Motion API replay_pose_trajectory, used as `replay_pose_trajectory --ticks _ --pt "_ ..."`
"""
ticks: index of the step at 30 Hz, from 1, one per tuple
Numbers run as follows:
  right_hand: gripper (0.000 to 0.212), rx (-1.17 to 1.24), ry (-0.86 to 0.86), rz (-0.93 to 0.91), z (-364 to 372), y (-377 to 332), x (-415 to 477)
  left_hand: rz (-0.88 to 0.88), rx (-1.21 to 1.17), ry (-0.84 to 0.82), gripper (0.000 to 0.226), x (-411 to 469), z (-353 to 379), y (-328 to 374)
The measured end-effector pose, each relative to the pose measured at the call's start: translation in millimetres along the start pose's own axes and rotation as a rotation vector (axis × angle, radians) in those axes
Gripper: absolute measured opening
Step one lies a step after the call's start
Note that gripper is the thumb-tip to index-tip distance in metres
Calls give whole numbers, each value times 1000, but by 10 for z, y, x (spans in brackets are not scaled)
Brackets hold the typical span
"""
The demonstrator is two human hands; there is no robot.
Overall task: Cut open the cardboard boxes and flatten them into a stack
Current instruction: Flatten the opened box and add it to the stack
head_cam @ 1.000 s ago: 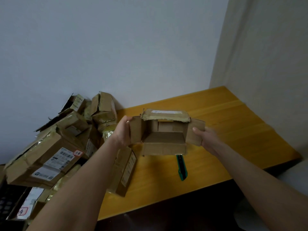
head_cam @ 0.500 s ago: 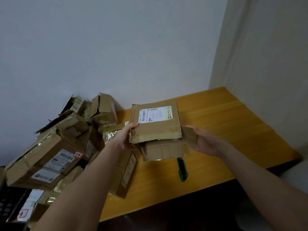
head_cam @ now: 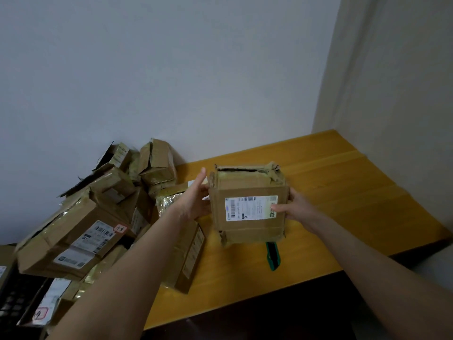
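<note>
Right hand pinches the box, left hand presses flat-fingered against its far side — a slack squeeze could drop it onto the knife beneath.

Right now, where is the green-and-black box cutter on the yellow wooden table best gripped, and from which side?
Probably across its narrow body at the near end, from above and the right. The green-and-black box cutter lies flat on the yellow wooden table, pointing away from the person; the held brown cardboard box hides its far end, and piled cardboard boxes crowd the left.
</note>
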State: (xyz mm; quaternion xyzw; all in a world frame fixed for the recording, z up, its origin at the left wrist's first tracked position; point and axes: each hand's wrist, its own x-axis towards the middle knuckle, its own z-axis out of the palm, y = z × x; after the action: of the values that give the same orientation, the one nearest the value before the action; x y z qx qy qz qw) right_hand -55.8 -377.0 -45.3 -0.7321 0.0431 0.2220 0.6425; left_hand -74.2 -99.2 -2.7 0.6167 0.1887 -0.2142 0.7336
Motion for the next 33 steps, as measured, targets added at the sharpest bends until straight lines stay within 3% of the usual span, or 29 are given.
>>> replay_pose_trajectory --ticks 4,7,9,12,15,18,21,26,30,33 --pt "77 50 -109 42 -26 -39 32 -6 73 77 51 19 43 -25" --pt "72 110 -153 108 -69 -60 51 -4 83 126 52 37 78 -44" --pt "70 147 -132 137 -59 -77 52 -16 119 141 51 39 81 -56" --pt "72 51 31 124 -15 -82 84 16 218 147 44 59 99 -72" --pt "81 -30 50 116 66 -91 74 150 503 266 64 113 166 -70" --pt "80 -109 68 86 165 -93 55 273 823 290 112 176 202 -92" --pt "86 -156 103 32 234 -110 62 291 1113 226 118 201 221 -147" --pt "64 -148 180 64 323 -141 65 388 1397 430 69 232 262 -182" --pt "32 -159 222 101 401 -132 107 385 1732 478 87 244 308 -190" --pt "30 -257 242 82 461 -132 163 417 1822 433 100 258 401 -181"
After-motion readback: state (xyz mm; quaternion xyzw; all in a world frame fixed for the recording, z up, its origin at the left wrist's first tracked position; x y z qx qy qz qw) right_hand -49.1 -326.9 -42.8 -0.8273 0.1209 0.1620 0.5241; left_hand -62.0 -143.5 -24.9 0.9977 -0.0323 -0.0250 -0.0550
